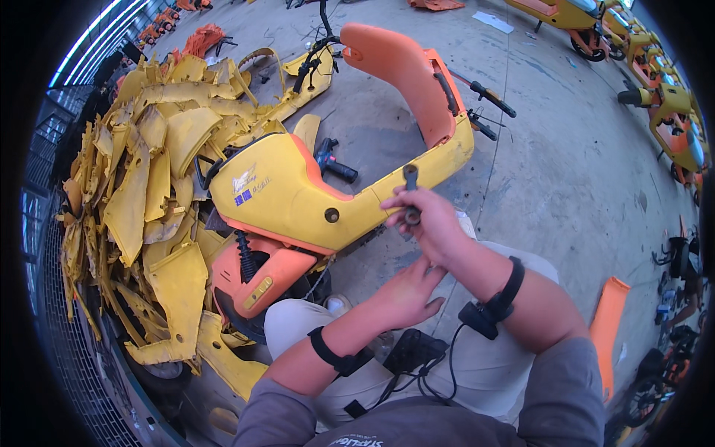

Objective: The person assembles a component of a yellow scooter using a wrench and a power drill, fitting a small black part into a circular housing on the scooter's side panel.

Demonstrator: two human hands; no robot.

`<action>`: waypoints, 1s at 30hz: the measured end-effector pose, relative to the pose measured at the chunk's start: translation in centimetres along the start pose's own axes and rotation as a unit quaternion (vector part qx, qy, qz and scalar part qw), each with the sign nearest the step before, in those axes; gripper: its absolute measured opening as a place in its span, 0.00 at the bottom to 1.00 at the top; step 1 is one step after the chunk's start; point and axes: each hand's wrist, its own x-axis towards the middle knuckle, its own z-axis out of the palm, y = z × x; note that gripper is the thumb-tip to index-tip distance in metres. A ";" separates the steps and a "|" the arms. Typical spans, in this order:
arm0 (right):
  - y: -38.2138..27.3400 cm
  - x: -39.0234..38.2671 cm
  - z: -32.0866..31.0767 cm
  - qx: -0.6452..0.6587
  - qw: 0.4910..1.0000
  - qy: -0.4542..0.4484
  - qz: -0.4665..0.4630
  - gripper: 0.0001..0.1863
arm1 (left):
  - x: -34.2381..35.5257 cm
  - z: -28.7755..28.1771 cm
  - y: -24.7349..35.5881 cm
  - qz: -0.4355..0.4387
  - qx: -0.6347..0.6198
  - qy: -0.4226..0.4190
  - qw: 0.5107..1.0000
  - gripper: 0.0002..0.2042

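Note:
A yellow and orange electric scooter [298, 186] lies on its side on the floor in front of me. My right hand [436, 223] is closed around a dark wrench [411, 179], held upright over the scooter's yellow lower body panel. Just below, my left hand [408, 294] has its fingers stretched out and holds nothing; its fingertips come up by my right wrist, and I cannot tell whether they touch it. A round dark hole [331, 215] shows in the yellow panel, left of the wrench. Behind the scooter's seat-side body, a power tool [337, 164] with a dark handle rests on the floor.
To the left rises a large heap of yellow plastic panels [160, 156]. An orange panel [609, 328] lies on the floor at my right. More yellow and orange scooters [666, 127] stand at the far right. Black cables [424, 372] hang by my lap.

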 end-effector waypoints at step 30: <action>-3.9 1.5 -1.2 0.100 0.993 0.009 -0.069 0.11 | 0.2 -0.4 0.2 0.127 0.056 0.175 0.975 0.33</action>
